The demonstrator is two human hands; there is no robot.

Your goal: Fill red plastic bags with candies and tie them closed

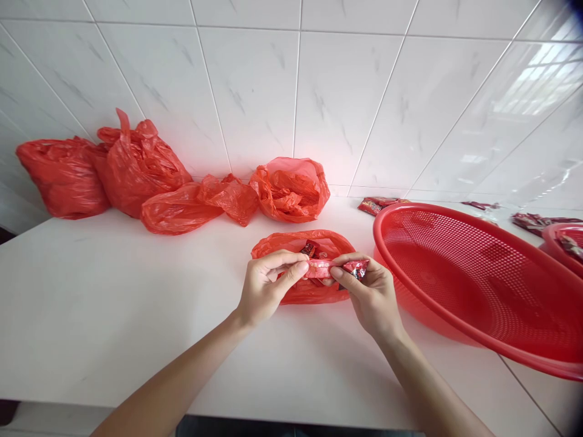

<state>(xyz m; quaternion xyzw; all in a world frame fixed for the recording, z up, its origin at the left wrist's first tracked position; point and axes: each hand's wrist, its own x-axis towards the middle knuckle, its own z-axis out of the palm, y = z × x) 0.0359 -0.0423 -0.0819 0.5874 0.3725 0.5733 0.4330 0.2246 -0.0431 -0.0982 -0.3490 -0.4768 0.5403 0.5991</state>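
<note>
My left hand [266, 285] and my right hand [368, 291] meet over an open red plastic bag [300, 243] on the white counter. Both pinch the near rim of the bag, thumbs and forefingers closed on the plastic. My right hand also grips a small red and dark candy packet [357, 268] against the rim. More small wrapped packets [310, 247] lie inside the bag.
Several filled red plastic bags [136, 170] stand along the tiled wall at the back left. A large red mesh basket [483, 285] sits to the right, tilted. A second red basket [565, 243] and loose candy packets [378, 205] lie at the far right.
</note>
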